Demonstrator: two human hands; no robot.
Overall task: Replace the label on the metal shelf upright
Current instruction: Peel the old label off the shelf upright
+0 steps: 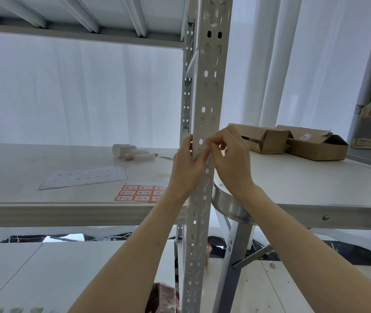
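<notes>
One sticker sheet (pixel 141 194) lying on the white shelf (pixel 22 168), curtains (pixel 78 86) hanging behind, left hand (pixel 186 164) gripping the metal upright (pixel 209 86), right hand (pixel 233 160) pinching a pale label (pixel 207 147).

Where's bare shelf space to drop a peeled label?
Free: shelf's left end, left of the backing sheet; table in front of the boxes. Crowded by the upright: label sheet, rolls, left hand gripping it, right hand pinching the label.
</notes>
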